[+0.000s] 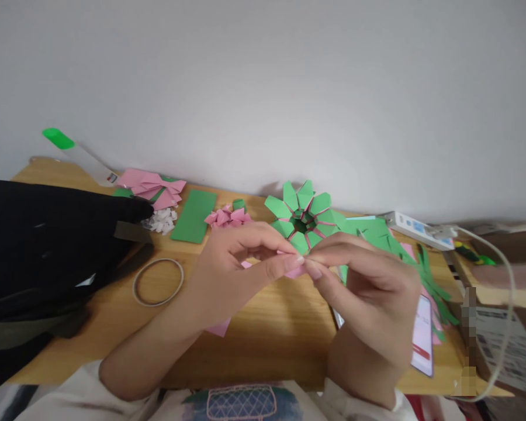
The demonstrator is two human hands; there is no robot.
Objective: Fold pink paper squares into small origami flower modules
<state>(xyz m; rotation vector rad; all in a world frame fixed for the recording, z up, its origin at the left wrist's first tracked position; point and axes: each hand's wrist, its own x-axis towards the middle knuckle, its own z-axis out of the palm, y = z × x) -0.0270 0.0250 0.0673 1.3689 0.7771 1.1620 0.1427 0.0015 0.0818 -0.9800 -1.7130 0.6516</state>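
Note:
A small pink paper piece is pinched between the fingertips of both hands, above the middle of the wooden table. My left hand holds it from the left, thumb and forefinger closed. From the right, my right hand closes thumb and forefinger at its edge, touching the left fingertips. Behind the hands stands a green paper flower shape with pink edges. Folded pink pieces lie just left of it. Part of a pink sheet shows under my left wrist.
A black bag covers the left side. A tape ring, green card and white scraps lie near it. At right are green strips, a phone and a power strip with a white cable.

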